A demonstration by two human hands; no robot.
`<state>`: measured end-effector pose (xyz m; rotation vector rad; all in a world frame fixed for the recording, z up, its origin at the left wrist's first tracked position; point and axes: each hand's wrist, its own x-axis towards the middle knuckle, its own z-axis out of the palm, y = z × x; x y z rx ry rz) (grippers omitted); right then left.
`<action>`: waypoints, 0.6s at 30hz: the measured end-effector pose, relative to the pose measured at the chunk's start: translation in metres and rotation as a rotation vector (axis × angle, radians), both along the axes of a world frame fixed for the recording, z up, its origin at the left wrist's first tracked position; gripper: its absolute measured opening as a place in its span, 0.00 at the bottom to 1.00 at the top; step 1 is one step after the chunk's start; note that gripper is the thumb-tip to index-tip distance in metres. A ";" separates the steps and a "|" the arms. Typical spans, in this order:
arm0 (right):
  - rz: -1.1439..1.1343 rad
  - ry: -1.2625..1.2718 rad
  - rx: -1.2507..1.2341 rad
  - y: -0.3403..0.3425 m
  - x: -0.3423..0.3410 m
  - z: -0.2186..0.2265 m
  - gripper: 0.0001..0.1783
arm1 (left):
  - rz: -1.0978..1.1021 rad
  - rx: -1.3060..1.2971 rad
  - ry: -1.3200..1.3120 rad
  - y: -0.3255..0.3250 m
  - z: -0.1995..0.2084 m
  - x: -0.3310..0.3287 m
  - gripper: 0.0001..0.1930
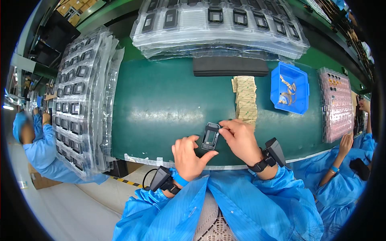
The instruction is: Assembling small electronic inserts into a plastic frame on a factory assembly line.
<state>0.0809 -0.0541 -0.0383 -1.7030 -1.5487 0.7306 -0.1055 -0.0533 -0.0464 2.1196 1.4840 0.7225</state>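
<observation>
A small black rectangular housing (210,137) with a window in it lies slightly tilted on the green table mat, near the front edge. My left hand (188,158) is beside its left side, thumb and fingers apart; the thumb reaches along below the lower end, and the index fingertip is close to the left edge. At the upper right corner of the housing, my right hand (240,139) has its thumb and forefinger pinched together. Whatever may be between those fingertips is too small to make out. Behind the right hand runs a row of overlapping tan adhesive sheets (245,96).
A blue bin (304,89) with tan scraps stands right of the sheets. Behind them lies a black flat block (230,67). Stacked clear trays of black housings rise at the back (177,39) and left (64,98). A pink tray stack (337,108) and co-workers are nearby.
</observation>
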 end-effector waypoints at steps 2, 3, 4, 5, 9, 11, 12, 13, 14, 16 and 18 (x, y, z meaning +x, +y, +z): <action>-0.025 0.081 -0.046 0.002 -0.002 -0.006 0.10 | -0.062 -0.038 -0.036 0.012 0.003 -0.003 0.20; -0.044 0.166 -0.093 0.003 -0.003 -0.008 0.09 | -0.088 -0.041 -0.056 0.022 0.001 -0.006 0.17; -0.045 0.169 -0.094 0.003 -0.003 -0.010 0.09 | -0.104 0.036 -0.076 0.033 0.000 -0.004 0.13; -0.048 0.174 -0.090 0.004 -0.004 -0.011 0.09 | -0.140 0.036 -0.093 0.043 -0.003 -0.003 0.12; -0.062 0.171 -0.086 0.006 -0.006 -0.012 0.08 | -0.246 -0.005 -0.073 0.061 -0.005 0.003 0.10; -0.061 0.160 -0.079 0.007 -0.007 -0.012 0.08 | -0.240 -0.027 -0.077 0.062 -0.005 0.003 0.09; -0.057 0.148 -0.070 0.007 -0.008 -0.011 0.07 | -0.231 -0.047 -0.082 0.062 -0.005 0.003 0.09; -0.061 0.148 -0.073 0.007 -0.008 -0.011 0.07 | -0.235 -0.051 -0.082 0.062 -0.006 0.003 0.09; -0.063 0.139 -0.066 0.007 -0.008 -0.011 0.07 | -0.229 -0.037 -0.087 0.062 -0.007 0.004 0.08; -0.065 0.130 -0.061 0.008 -0.008 -0.009 0.06 | -0.224 -0.026 -0.092 0.061 -0.008 0.005 0.08; -0.057 0.089 -0.054 0.009 -0.009 -0.005 0.05 | -0.213 -0.005 -0.084 0.061 -0.009 0.006 0.08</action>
